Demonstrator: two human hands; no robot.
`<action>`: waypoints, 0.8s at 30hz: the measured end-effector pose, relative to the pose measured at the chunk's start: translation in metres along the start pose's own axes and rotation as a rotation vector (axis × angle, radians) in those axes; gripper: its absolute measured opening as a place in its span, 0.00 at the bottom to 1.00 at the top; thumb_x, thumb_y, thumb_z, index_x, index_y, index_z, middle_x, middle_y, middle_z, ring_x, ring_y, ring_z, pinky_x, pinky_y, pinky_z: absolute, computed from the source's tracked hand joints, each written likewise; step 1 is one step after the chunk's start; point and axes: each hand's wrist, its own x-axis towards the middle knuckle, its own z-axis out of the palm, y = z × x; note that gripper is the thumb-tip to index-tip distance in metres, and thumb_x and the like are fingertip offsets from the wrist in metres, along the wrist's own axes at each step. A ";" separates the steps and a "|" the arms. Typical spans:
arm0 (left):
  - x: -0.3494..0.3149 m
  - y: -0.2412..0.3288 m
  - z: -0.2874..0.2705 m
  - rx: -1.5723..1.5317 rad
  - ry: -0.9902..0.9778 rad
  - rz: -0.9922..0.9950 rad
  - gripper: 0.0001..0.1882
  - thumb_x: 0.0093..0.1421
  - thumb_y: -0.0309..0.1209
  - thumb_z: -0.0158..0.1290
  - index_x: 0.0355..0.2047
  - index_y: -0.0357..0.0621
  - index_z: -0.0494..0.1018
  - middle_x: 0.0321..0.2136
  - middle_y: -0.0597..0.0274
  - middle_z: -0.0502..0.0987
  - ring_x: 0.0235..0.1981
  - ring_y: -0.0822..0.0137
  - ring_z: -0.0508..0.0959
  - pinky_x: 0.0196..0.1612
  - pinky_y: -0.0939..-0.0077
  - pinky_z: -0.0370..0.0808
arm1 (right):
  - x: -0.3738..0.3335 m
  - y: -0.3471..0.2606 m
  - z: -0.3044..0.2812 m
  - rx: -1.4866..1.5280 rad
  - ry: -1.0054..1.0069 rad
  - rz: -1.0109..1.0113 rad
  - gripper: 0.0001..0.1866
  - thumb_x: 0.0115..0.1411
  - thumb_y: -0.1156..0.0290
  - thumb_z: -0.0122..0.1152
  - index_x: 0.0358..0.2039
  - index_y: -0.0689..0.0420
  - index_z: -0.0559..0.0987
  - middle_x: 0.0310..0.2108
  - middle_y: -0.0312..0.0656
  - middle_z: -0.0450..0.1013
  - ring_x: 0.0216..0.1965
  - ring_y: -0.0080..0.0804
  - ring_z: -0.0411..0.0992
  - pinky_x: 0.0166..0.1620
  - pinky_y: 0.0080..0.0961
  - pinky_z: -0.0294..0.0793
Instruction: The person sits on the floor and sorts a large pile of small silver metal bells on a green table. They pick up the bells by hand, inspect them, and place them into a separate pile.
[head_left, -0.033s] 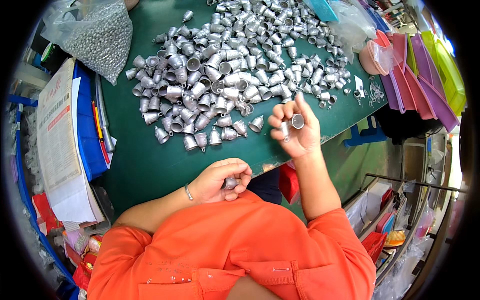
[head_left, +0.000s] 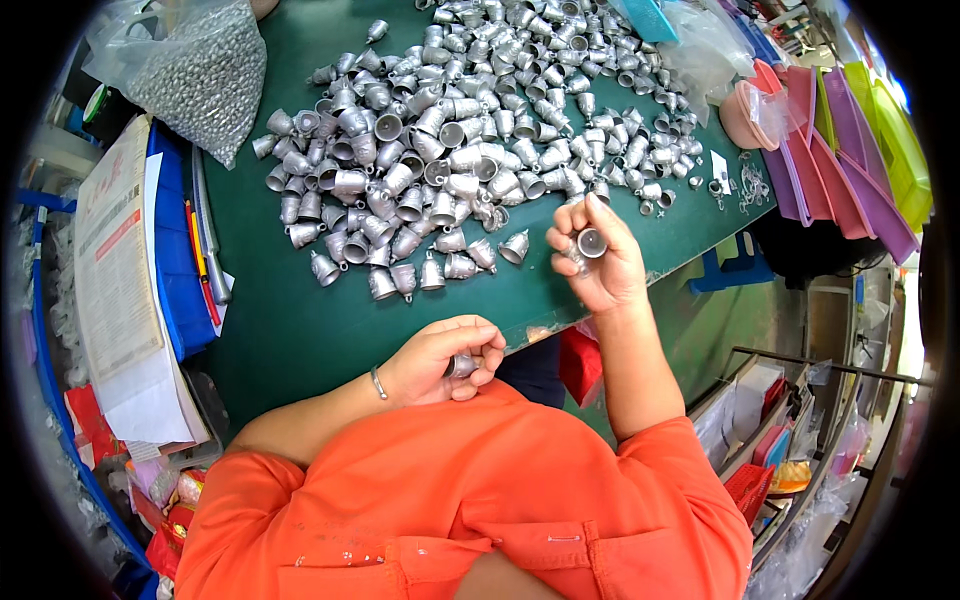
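Right hand has shifted slightly since the earlier frame, fingers bent round a silver cup, its open mouth showing. Left hand curls fingers about a second cup, partly hidden. Beyond both sets of fingers, similar cups heap the green surface.

Lettering stands at nine o'clock on a newspaper sheet, comprising a red heading above columns of dark print too small to read.
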 end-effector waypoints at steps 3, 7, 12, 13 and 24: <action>0.001 0.001 0.001 0.005 -0.015 -0.005 0.10 0.64 0.31 0.40 0.33 0.39 0.68 0.24 0.59 0.70 0.19 0.73 0.66 0.15 0.84 0.61 | -0.003 -0.002 -0.007 -0.276 -0.045 -0.016 0.21 0.64 0.53 0.43 0.25 0.58 0.70 0.23 0.37 0.66 0.19 0.24 0.64 0.15 0.14 0.58; 0.001 0.000 -0.002 0.005 -0.016 -0.004 0.10 0.64 0.31 0.40 0.33 0.38 0.68 0.24 0.59 0.70 0.19 0.73 0.67 0.15 0.83 0.61 | -0.005 0.006 0.006 0.000 -0.097 0.165 0.18 0.64 0.56 0.42 0.33 0.58 0.71 0.26 0.38 0.67 0.23 0.25 0.67 0.18 0.15 0.61; -0.001 0.001 0.002 0.003 0.001 -0.016 0.09 0.63 0.32 0.42 0.32 0.40 0.68 0.23 0.61 0.70 0.19 0.73 0.67 0.15 0.84 0.62 | -0.015 0.020 0.004 -0.121 -0.231 -0.121 0.12 0.55 0.77 0.57 0.40 0.61 0.70 0.34 0.39 0.68 0.29 0.23 0.68 0.26 0.18 0.67; -0.001 0.002 0.003 -0.001 -0.012 -0.015 0.09 0.63 0.32 0.42 0.32 0.40 0.68 0.23 0.61 0.70 0.19 0.74 0.68 0.15 0.84 0.62 | -0.015 0.019 0.002 -0.117 -0.223 -0.135 0.16 0.50 0.83 0.60 0.41 0.62 0.70 0.36 0.39 0.68 0.30 0.22 0.68 0.28 0.17 0.68; 0.000 0.002 0.001 0.008 -0.023 -0.013 0.09 0.63 0.32 0.43 0.32 0.41 0.68 0.23 0.62 0.70 0.19 0.74 0.68 0.15 0.84 0.61 | -0.015 0.025 -0.001 -0.165 -0.264 -0.289 0.16 0.48 0.86 0.61 0.38 0.60 0.72 0.41 0.42 0.66 0.36 0.24 0.68 0.30 0.19 0.71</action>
